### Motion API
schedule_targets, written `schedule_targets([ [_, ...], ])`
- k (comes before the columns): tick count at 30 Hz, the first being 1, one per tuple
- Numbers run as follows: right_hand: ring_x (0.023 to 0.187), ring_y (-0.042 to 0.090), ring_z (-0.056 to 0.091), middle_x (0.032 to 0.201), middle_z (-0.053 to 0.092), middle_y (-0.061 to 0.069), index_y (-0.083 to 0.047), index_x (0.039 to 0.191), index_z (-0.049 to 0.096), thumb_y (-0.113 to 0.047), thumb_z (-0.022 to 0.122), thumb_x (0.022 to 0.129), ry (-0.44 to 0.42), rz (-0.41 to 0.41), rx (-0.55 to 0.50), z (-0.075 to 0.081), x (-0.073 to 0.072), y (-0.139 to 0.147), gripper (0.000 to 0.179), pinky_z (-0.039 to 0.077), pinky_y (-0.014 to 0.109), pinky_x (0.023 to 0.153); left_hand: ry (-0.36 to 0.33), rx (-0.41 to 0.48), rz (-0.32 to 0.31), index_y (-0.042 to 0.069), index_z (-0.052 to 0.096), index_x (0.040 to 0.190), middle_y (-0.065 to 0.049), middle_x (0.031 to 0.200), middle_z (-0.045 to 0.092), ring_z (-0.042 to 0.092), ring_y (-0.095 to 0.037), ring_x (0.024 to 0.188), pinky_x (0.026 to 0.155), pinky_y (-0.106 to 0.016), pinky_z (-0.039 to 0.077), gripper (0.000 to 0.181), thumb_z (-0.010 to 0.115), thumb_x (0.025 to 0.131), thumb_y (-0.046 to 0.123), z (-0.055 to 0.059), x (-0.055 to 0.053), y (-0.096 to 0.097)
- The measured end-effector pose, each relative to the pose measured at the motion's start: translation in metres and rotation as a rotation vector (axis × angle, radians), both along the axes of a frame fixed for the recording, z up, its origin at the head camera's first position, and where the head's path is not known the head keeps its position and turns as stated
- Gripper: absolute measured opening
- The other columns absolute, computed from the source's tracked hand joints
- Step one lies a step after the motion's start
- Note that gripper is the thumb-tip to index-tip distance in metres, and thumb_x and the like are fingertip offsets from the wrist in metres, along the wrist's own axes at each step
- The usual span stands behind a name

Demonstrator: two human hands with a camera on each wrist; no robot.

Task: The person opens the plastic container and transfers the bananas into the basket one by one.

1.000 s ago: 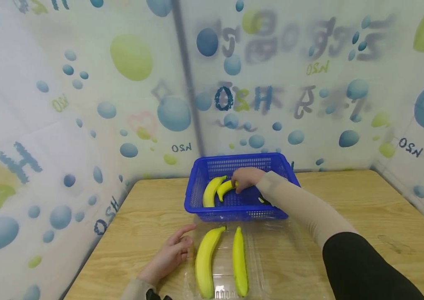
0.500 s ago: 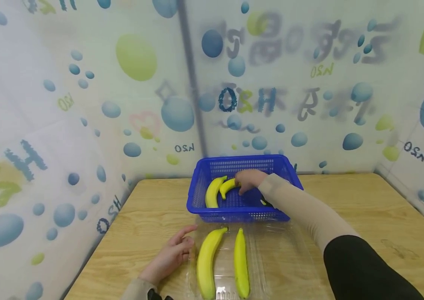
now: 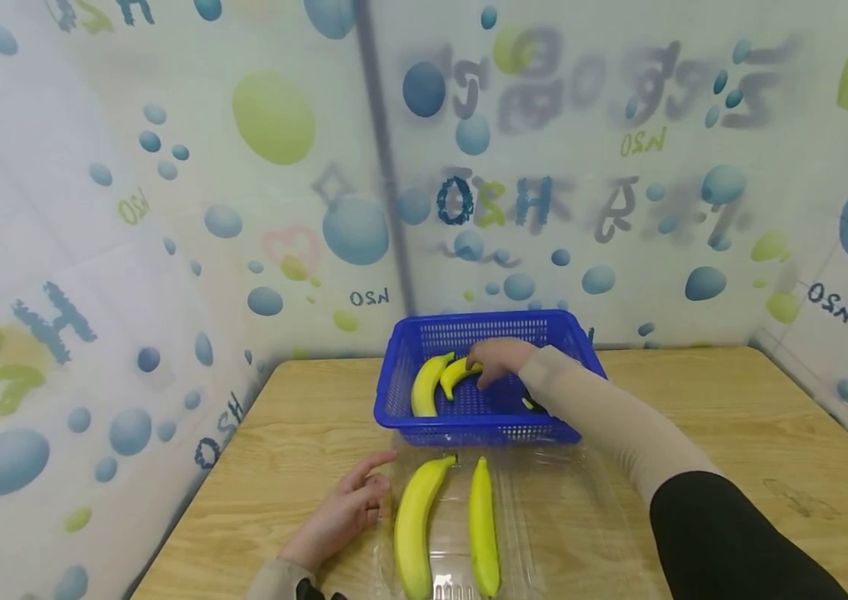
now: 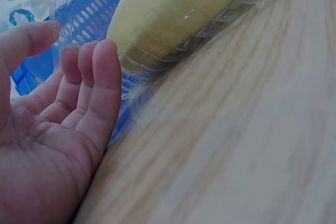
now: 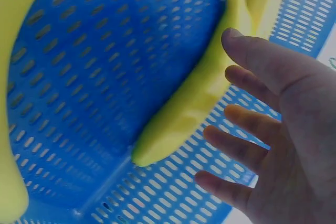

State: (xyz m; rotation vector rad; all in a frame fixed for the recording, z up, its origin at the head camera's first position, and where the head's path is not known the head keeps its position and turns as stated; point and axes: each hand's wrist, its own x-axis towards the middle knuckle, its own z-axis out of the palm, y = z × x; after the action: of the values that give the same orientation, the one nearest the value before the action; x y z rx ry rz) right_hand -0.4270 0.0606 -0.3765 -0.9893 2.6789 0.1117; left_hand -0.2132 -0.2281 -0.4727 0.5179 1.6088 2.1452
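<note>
Small banana [image 5: 189,108], sitting in the blue basket [image 3: 454,423], under the right hand [image 3: 501,358]. Looks light to medium, firm with a bit of give, smooth skin so maybe slightly slippery; probably bruises if squeezed hard. Best hold is round the thick middle, thumb one side, fingers the other; narrow tip would be a poor grip. Long axis runs slantwise in the head view: narrow end toward the near left, other end toward the far right, hidden under the hand there. Gently bowed, lying down, not upright. Right wrist view: fingers spread wide with gaps between, thumb tip over the banana near its narrow end, nothing gripped; can't tell if skin is touched. Narrow end meets or overlaps the neighbouring banana [image 3: 427,387], can't tell which. Another yellow banana [image 5: 9,103] cuts into the edge of that same view, across the basket. In front of the basket, clear plastic tray [image 3: 448,533] on the wooden table [image 3: 304,400], with a thick banana [image 3: 412,533] and a slim banana [image 3: 482,529] lying apart, both lengthwise away from the person. Left hand [image 3: 345,508] beside the tray's side, fingers loosely bent, thumb apart, gripping nothing; contact with the plastic unclear.
</note>
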Motion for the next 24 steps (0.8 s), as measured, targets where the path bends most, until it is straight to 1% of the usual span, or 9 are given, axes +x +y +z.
schedule_targets([
  [2,0.127,0.027,0.047,0.138,0.052,0.009,-0.013,0.133,0.059,-0.028,0.069,0.090,-0.006,-0.006,-0.018,0.006,0.003,0.002,0.048,0.038,0.042,0.106,-0.003,0.005,-0.003,0.007,0.035,0.145,0.001,0.096,0.053,0.057,-0.007,0.074,0.070,-0.025,0.053,0.046,0.043,0.101,0.003,0.000,0.000,0.001],
  [4,0.129,0.028,0.045,0.139,0.052,0.008,-0.013,0.135,0.058,-0.028,0.068,0.090,-0.015,0.005,-0.044,0.013,0.007,0.003,0.048,0.037,0.043,0.107,-0.005,0.008,-0.006,0.009,0.037,0.145,0.002,0.096,0.053,0.057,-0.007,0.074,0.070,-0.025,0.053,0.045,0.043,0.101,0.003,-0.001,0.000,0.002],
  [8,0.129,0.028,0.045,0.138,0.053,0.008,-0.010,0.136,0.056,-0.027,0.066,0.092,-0.022,0.064,-0.124,0.027,0.014,0.005,0.048,0.036,0.044,0.108,-0.008,0.017,-0.012,0.015,0.041,0.142,0.003,0.095,0.052,0.057,-0.007,0.074,0.070,-0.025,0.052,0.043,0.042,0.101,0.002,-0.002,0.001,0.002],
  [12,0.130,0.026,0.045,0.138,0.053,0.006,-0.011,0.137,0.055,-0.026,0.064,0.094,-0.010,0.141,-0.190,0.043,0.023,0.004,0.047,0.035,0.043,0.108,0.001,0.029,-0.016,0.017,0.043,0.141,0.004,0.095,0.052,0.056,-0.006,0.073,0.070,-0.024,0.052,0.043,0.041,0.101,0.002,-0.002,0.002,0.002],
  [14,0.131,0.024,0.044,0.139,0.053,0.005,-0.013,0.137,0.055,-0.027,0.064,0.094,-0.001,0.168,-0.209,0.052,0.031,0.003,0.046,0.034,0.041,0.109,0.007,0.030,-0.018,0.016,0.043,0.142,0.004,0.095,0.053,0.056,-0.006,0.072,0.069,-0.024,0.051,0.043,0.040,0.101,0.002,-0.001,0.002,0.002],
  [15,0.131,0.023,0.044,0.139,0.053,0.004,-0.014,0.138,0.055,-0.028,0.063,0.094,0.005,0.184,-0.212,0.056,0.035,0.003,0.046,0.034,0.041,0.109,0.012,0.031,-0.020,0.013,0.041,0.143,0.004,0.095,0.053,0.056,-0.006,0.073,0.069,-0.024,0.051,0.044,0.040,0.101,0.001,-0.001,0.001,0.002],
  [19,0.131,0.022,0.044,0.139,0.053,0.002,-0.016,0.138,0.055,-0.028,0.064,0.094,0.018,0.226,-0.225,0.074,0.056,0.000,0.046,0.034,0.040,0.109,0.013,0.027,-0.021,0.010,0.038,0.144,0.004,0.094,0.054,0.057,-0.006,0.073,0.069,-0.023,0.051,0.044,0.041,0.101,0.001,0.000,0.000,0.002],
  [24,0.129,0.017,0.046,0.137,0.053,-0.003,-0.022,0.138,0.055,-0.030,0.064,0.093,0.062,0.282,-0.219,0.084,0.084,-0.006,0.046,0.038,0.035,0.106,0.002,0.013,-0.012,0.009,0.037,0.144,0.005,0.094,0.053,0.056,-0.007,0.074,0.070,-0.024,0.051,0.044,0.041,0.101,0.003,0.000,-0.001,0.001],
])
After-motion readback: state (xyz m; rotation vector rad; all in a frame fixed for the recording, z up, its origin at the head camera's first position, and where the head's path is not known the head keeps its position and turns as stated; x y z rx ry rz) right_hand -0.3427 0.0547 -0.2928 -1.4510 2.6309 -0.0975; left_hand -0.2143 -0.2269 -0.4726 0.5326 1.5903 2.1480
